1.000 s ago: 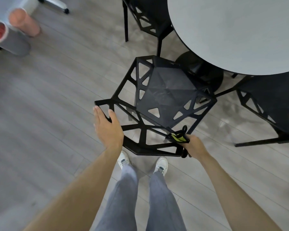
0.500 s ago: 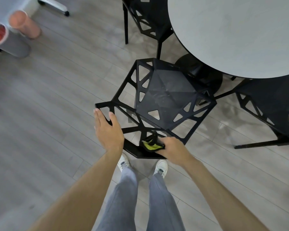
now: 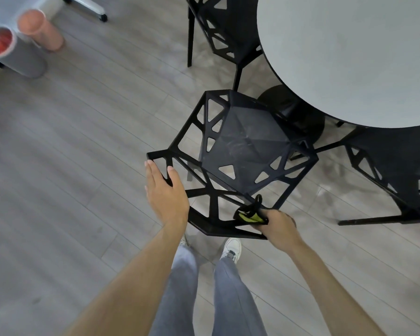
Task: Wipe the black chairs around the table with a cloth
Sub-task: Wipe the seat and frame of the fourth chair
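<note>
i see the right hand (image 3: 278,226) gripping the cloth (image 3: 250,212) on the near chair (image 3: 243,151) back's right end; the bar runs leftward to the flat left hand (image 3: 165,194) resting there.

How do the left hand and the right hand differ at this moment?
The left hand lies flat with straight fingers on the chair backrest; the right hand is curled around the cloth. The left hand holds nothing; the right hand presses the cloth against the frame. Both touch the same chair.
</note>
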